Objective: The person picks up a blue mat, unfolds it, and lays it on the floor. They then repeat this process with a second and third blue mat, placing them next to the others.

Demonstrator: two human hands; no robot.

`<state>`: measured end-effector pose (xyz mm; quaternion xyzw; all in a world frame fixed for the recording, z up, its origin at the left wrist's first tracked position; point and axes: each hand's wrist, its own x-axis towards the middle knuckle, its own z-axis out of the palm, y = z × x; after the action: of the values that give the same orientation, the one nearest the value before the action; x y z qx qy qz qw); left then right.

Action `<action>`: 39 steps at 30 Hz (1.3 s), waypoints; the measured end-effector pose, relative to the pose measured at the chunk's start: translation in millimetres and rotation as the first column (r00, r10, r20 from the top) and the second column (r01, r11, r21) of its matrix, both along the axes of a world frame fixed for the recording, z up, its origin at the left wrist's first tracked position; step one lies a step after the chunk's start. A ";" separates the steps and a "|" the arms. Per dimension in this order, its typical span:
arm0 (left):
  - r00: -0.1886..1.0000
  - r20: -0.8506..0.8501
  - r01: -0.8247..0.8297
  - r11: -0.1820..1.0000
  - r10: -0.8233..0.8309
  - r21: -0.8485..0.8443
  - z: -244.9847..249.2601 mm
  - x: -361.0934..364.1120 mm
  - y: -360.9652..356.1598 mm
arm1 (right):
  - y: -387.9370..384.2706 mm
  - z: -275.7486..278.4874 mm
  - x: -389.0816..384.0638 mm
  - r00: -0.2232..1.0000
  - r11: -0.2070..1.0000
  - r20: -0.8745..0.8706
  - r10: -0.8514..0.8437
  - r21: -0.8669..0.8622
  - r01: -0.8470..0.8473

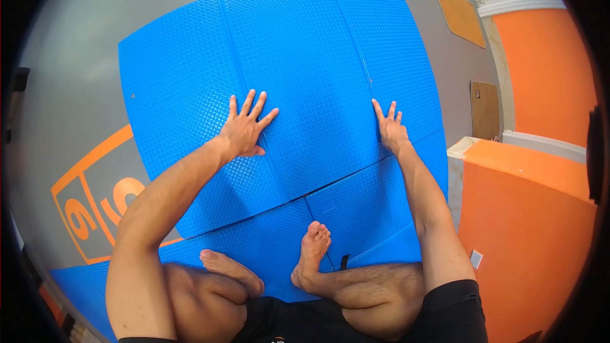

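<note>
A blue textured folding mat (292, 44) spreads out in front of me, with seams dividing it into panels. On its left half my left hand (244, 131) lies flat with the fingers spread, across a seam. My right hand (390, 128) touches the mat by the right-hand seam, its visible fingers stretched and apart; the thumb is hidden. Neither hand holds anything. Nearer to me, a second blue mat section (267, 235) meets the first along a dark gap. My bare feet rest on this nearer section, and a short black strap (344, 262) shows beside my right foot.
Grey floor (76, 76) surrounds the mat, with orange painted lines and numbers (79, 219) at the left. An orange low wall (521, 235) with a white outlet (476, 258) stands close on the right. Two tan boards (459, 14) lie along the far right.
</note>
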<state>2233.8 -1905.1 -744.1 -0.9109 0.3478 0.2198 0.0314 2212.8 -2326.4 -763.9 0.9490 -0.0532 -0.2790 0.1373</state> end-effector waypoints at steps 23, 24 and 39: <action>0.684 0.145 -0.709 0.698 0.715 -0.101 17.6 -37.5 201.4 | 204.8 20.5 61.2 0.937 0.733 0.301 0.178 0.595 -0.331; 0.575 0.082 -0.806 0.580 0.814 -0.114 13.6 -45.4 222.4 | 227.1 14.7 59.9 0.938 0.669 0.271 0.218 0.658 -0.346; 0.191 -0.766 -0.981 0.084 0.614 -0.177 37.5 -156.2 254.0 | 321.0 30.6 26.6 0.728 0.590 0.183 0.661 0.474 -0.654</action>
<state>2077.6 -1651.1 -706.6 -0.7813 -0.2035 0.2870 -0.5155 2239.3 -2005.4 -733.3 0.8999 0.3768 -0.2182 -0.0241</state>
